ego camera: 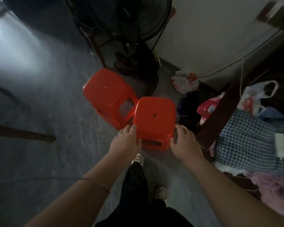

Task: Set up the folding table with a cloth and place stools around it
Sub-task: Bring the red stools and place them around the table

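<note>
So the nearer glossy red plastic stool (154, 117), the square-topped one with a small round hole in the seat, is gripped from both sides at its near edge. The left hand (125, 141) is pressed against the left corner, fingers curled up over the rim of the seat, and the right hand (184, 141) is clamped on the opposite corner, thumb at the front face and fingers wrapped around the side. Between the two hands the slotted cutout in the stool's front skirt can be seen.

Just past the left hand, up and to the left of the grip, a second red plastic stool (105, 92) is seen tilted, and it seems to be touching the held one at the corner, though the blur makes that hard to call. Whether the held stool is lifted or resting on the grey concrete floor (56, 112) can't be told.

Off to the right of the right hand, a blue-and-white checked cloth (246, 138) is spread over a dark wooden frame (220, 112), with white and pink plastic bags (185, 82) piled beyond it. Straight ahead of the grip, a black standing fan (138, 22) is parked against the pale wall.

Below the grip, dark trousers and light shoes (138, 158) are visible.
</note>
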A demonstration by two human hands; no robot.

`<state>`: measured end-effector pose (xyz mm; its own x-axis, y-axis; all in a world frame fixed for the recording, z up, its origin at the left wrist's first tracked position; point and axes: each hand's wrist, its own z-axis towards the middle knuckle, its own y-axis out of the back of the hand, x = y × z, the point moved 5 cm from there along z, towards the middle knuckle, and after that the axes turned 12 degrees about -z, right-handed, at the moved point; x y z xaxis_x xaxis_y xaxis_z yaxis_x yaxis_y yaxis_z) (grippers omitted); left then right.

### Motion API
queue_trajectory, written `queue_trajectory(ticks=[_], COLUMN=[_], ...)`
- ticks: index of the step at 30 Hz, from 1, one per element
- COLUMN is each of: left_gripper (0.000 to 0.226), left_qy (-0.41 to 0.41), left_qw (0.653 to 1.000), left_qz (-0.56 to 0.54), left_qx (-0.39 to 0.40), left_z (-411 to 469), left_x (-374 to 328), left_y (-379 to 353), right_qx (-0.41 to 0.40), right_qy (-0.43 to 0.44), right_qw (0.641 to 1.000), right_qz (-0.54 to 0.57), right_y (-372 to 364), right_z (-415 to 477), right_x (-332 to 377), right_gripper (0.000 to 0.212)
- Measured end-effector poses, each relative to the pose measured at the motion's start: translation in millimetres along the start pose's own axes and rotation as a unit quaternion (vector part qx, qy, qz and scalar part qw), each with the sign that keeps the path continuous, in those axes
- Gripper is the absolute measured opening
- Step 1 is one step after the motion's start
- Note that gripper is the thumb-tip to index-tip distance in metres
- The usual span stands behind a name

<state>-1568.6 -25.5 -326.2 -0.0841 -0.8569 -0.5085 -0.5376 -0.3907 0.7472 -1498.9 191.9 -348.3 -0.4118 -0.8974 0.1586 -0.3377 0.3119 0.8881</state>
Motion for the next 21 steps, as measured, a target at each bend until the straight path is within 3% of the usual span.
queue_trajectory(ticks=[10,13,21], left_gripper=[0.076,0.085,0.119], left_qy=[0.038,0.089,0.154], left_qw=[0.996,0.99,0.976], left_qz=[-0.011,-0.047,-0.1], left_qx=[0.084,0.096,0.115], left_z=[201,250,310], left_x=[74,99,128], left_y=[-82,-111,-174], right_qx=[0.033,0.023,0.054], right_qy=[-0.088,-0.102,-0.195], right_qw=[0.994,0.993,0.97], right_qz=[0.047,0.063,0.132], right_y=[-101,-134,-212], right_z=[166,210,264], right_x=[-9,-17,-40], right_gripper=[0.068,0.071,0.098])
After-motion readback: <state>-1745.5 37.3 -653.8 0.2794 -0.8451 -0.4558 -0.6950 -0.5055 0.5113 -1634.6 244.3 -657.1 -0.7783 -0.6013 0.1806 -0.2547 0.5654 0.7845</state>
